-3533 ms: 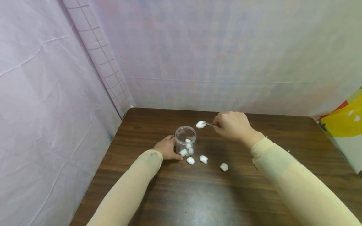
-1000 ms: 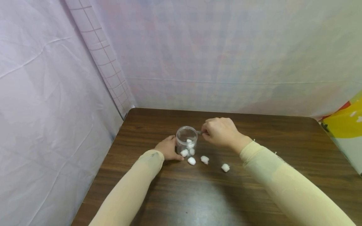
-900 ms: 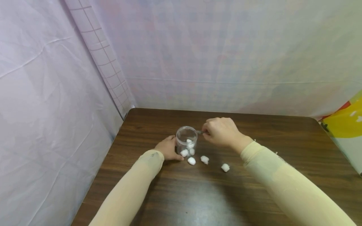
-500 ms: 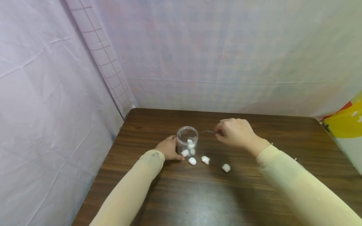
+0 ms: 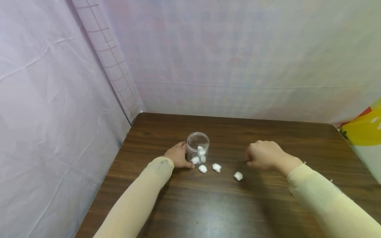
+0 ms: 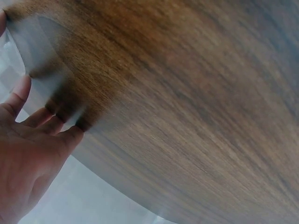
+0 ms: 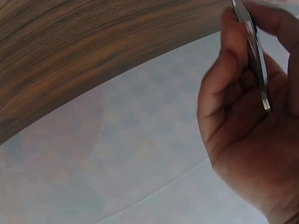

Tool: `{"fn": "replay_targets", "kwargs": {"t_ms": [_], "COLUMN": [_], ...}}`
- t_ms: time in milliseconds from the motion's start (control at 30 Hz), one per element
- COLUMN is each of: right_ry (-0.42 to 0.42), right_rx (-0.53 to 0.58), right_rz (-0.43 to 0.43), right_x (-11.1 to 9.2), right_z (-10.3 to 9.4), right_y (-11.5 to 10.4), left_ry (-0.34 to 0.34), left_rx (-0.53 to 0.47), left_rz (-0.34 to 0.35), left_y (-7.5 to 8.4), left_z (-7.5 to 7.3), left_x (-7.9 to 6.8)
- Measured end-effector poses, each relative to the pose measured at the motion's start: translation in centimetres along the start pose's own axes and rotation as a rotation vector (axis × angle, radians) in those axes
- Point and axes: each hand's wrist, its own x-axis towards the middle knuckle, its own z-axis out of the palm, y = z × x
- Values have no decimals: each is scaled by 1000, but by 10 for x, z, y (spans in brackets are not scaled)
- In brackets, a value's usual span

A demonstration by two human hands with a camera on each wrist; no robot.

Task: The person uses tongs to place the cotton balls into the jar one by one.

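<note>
My left hand (image 5: 177, 155) holds the left side of a clear plastic jar (image 5: 193, 144), its thumb at the front and its fingers behind. Several white cotton balls (image 5: 195, 160) lie inside the jar, which has no lid on. Three more cotton balls rest on the table in front: one close by the jar (image 5: 202, 169), one a little right of it (image 5: 216, 168), and one farther right (image 5: 238, 176). My right hand (image 5: 266, 154) is behind and right of that last ball. In the right wrist view its fingers pinch metal tweezers (image 7: 256, 51); the tweezers' tips are out of frame.
The brown wooden table (image 5: 166, 205) has rounded back corners. Pale patterned curtains (image 5: 226, 59) hang behind it and along the left. Something yellow and red (image 5: 363, 129) shows past the right edge.
Earlier my right hand brought a cotton ball in the tweezers to the jar's mouth. The tweezers came away without it, and the hand has moved right and nearer. My left hand stays put.
</note>
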Motion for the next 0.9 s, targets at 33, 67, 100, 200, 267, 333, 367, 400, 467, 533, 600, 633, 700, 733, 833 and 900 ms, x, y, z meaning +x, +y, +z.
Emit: {"fn": "replay_targets", "kwargs": {"t_ms": [33,67,100,200,267,333,367,400,467,533,600,633,700,733,833,900], "right_ry": [-18,-40,-55,-90,-108,-111,-113,-113,-111,-108,-109,-109,-106,-102,-95,-93], "right_rx": [3,10,17,30,36,37,37,35,32,28,26,24,16,12,6,6], "right_rz": [3,6,4,0,-1,-3,-5,-5,-6,-9,-8,-8,-8,-8,-9,-10], "right_x": [-1,-2,-3,-5,-6,-6,-5,-5,-5,-4,-4,-3,-3,-3,-2,-1], "right_z": [0,1,1,4,6,8,9,9,11,13,15,16,17,18,19,20], "right_y": [0,0,0,-1,-2,-2,-3,-3,-3,-3,-3,-3,-3,-3,-2,-2], "left_ry": [-1,-2,-3,-5,-5,-4,-5,-6,-6,-4,-2,-1,2,5,8,6], "left_rx": [1,0,0,3,0,-4,-9,-12,-15,-13,-12,-12,-13,-15,-16,-15], "left_rz": [-1,-2,-3,-3,-3,-2,-2,-3,-4,-5,-4,-3,-2,-1,-1,-3], "left_y": [0,0,-1,-2,-3,-3,-3,-3,-3,-3,-3,-3,-3,-3,-2,-2], "left_z": [0,0,0,2,2,3,2,2,3,3,3,3,4,4,4,5], "left_x": [0,0,0,1,1,2,2,2,2,2,2,2,2,2,2,2]}}
